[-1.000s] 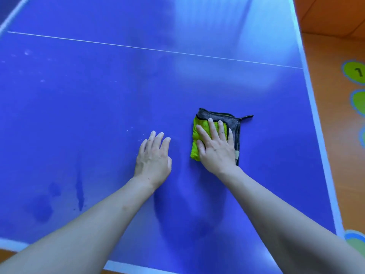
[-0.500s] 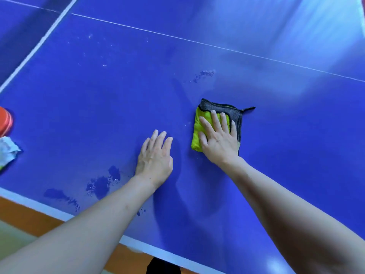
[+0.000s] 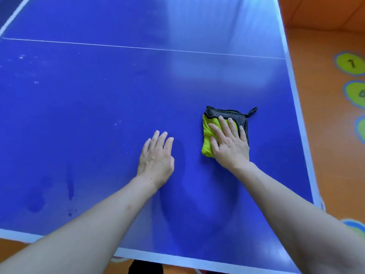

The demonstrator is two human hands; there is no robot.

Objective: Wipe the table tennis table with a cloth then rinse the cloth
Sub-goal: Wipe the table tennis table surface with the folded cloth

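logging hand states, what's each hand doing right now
Left hand: open, flat on the table, holding nothing.
Right hand: open, pressing the cloth.

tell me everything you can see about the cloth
The cloth is a plush, towel-like square, folded, bright yellow-green on top with a dark grey layer and edging showing along its far and right sides, and a small grey hanging loop at the far right corner. It lies flat on the blue table, towards its right edge. The right hand presses on it with straight, spread fingers.
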